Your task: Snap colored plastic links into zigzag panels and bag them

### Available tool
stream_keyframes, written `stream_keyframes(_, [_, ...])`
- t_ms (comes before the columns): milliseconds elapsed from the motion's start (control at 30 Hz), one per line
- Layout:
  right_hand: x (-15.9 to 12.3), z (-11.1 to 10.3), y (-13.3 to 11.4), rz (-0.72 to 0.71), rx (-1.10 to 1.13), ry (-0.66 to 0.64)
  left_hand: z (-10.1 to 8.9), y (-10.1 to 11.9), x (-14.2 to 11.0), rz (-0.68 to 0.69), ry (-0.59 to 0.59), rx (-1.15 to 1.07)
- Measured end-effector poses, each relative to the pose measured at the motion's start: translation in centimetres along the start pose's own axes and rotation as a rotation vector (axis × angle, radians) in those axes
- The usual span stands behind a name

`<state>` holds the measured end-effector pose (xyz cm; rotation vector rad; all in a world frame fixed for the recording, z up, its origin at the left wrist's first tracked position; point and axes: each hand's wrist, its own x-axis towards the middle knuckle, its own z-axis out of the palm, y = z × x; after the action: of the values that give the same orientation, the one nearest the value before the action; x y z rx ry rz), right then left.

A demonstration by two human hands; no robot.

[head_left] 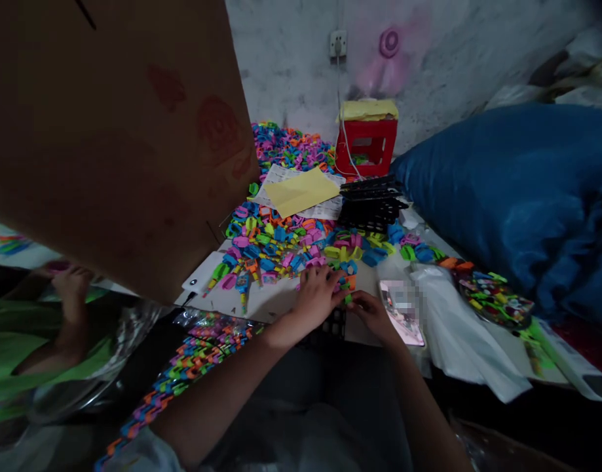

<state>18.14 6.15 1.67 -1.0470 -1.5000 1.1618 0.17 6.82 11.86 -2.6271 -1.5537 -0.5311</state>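
Green piece (348, 299), between hands (316, 295) (374, 313), touching both

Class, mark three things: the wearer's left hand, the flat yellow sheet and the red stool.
Left hand (316, 293): head view, back of the hand.
Flat yellow sheet (303, 191): head view, middle of its upper face.
Red stool (372, 126): head view, upper front band.

The single camera sits on the person's head, above the near edge of the table (271, 298), and it looks forward and down across it, as far as the wall (285, 65). The left hand (320, 292) and the right hand (373, 313) are quite near, below the view's middle.
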Motion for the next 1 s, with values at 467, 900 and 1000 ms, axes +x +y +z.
stream_keyframes(467, [0.1,-0.3,-0.5,-0.046,-0.073,-0.016,-0.2,-0.7,-0.5,0.086,-0.032,-0.083])
stream_keyframes(900, [-0.9,1.0,-0.6,0.046,0.023,0.082,0.0,-0.8,-0.2,0.084,-0.056,-0.036])
stream_keyframes(1000, [-1.7,2.0,-1.0,0.021,-0.044,0.156,0.1,-0.9,-0.3,0.100,-0.048,-0.047])
